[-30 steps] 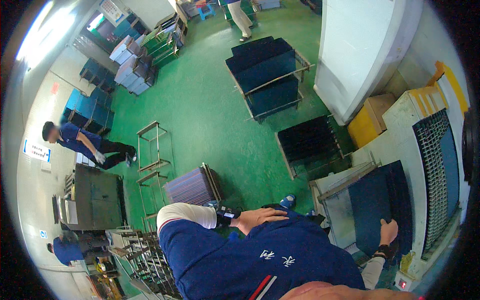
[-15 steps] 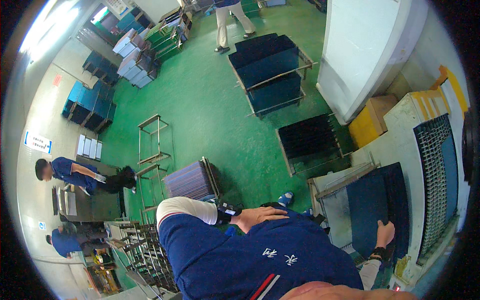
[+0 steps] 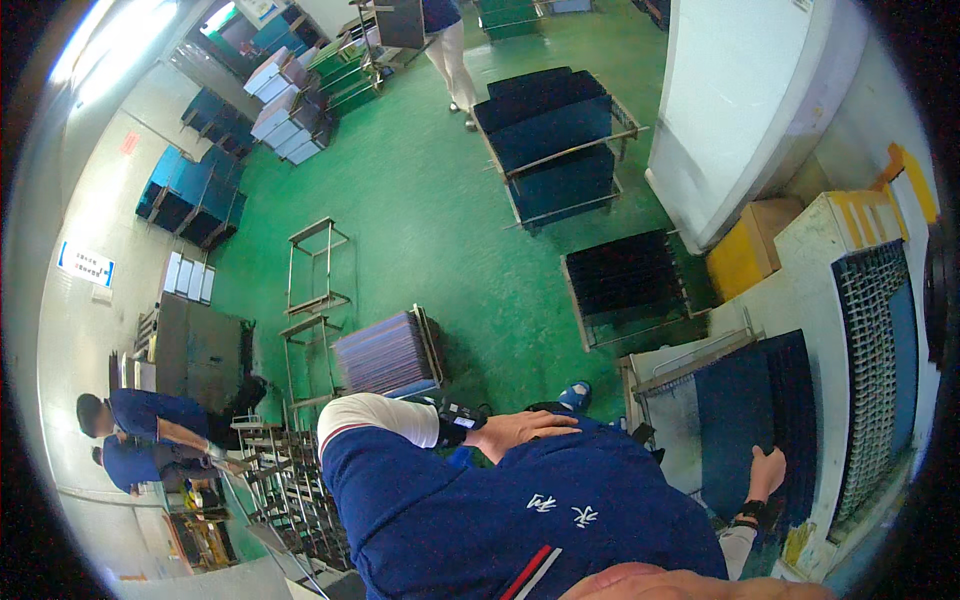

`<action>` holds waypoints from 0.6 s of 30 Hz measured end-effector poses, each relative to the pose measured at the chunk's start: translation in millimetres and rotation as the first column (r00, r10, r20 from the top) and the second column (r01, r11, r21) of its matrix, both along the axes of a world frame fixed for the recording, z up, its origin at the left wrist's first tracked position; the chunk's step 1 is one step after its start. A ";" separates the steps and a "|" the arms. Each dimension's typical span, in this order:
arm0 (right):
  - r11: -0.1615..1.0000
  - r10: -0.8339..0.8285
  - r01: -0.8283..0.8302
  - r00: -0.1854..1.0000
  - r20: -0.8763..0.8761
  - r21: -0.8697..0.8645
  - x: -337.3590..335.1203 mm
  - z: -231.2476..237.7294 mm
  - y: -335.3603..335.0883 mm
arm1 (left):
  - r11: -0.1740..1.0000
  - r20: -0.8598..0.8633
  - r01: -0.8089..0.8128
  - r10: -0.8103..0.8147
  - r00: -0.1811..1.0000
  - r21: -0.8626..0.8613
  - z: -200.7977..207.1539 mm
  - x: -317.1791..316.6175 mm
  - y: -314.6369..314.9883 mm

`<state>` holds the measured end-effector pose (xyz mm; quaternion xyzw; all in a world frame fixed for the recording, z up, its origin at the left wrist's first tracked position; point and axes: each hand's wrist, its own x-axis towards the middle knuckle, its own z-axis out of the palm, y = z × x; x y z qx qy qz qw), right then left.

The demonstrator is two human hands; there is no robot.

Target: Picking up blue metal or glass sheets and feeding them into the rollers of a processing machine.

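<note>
My left hand [image 3: 522, 432] lies flat against my waist with its fingers stretched out, holding nothing. A dark device is strapped to that wrist. On the right, my right hand [image 3: 767, 473] is closed on the edge of a dark blue panel [image 3: 735, 410]. More dark panels [image 3: 795, 400] stand upright close behind it, just right of the hand. The panels rest in a metal-framed rack [image 3: 690, 370] beside a pale machine. My right fingertips are partly hidden, and a dark band circles the wrist.
A rack of black panels [image 3: 625, 285] and a taller rack of blue panels [image 3: 555, 140] stand ahead. Striped panels [image 3: 385, 355] sit left of me, near bare metal frames [image 3: 318, 265]. A yellow-sided box [image 3: 745, 250] is by the machine. Two people [image 3: 150, 420] are at left; another person [image 3: 450, 60] is far ahead.
The person at left has moved nearer the second person. The far person has shifted left, a dark panel now visible beside them. My view has shifted slightly; both my hands hold their places.
</note>
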<state>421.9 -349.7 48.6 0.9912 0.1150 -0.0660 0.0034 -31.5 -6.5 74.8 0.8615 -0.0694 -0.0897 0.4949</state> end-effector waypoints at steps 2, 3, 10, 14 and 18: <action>0.999 0.034 -0.034 0.999 -0.027 -0.012 -1.6 7.4 5.7 | 0.999 0.030 -0.035 0.035 0.999 -0.007 -1.3 -0.4 -6.7; 0.999 0.025 -0.024 0.999 -0.041 0.021 -5.3 10.6 7.7 | 0.999 0.029 -0.045 0.045 0.999 -0.007 -1.5 -0.9 -9.3; 0.994 0.089 -0.082 0.991 -0.098 0.077 -10.2 21.9 7.0 | 0.992 0.050 -0.128 0.128 0.991 -0.001 -6.3 -0.4 -31.5; 0.981 0.179 -0.168 0.976 -0.123 0.096 16.2 -17.8 -20.3 | 0.983 0.077 -0.184 0.185 0.980 -0.021 -3.2 -0.3 -43.8; 0.988 0.150 -0.137 0.967 -0.206 0.077 19.9 -8.3 -23.0 | 0.970 0.050 -0.243 0.243 0.969 -0.011 -3.8 0.9 -59.5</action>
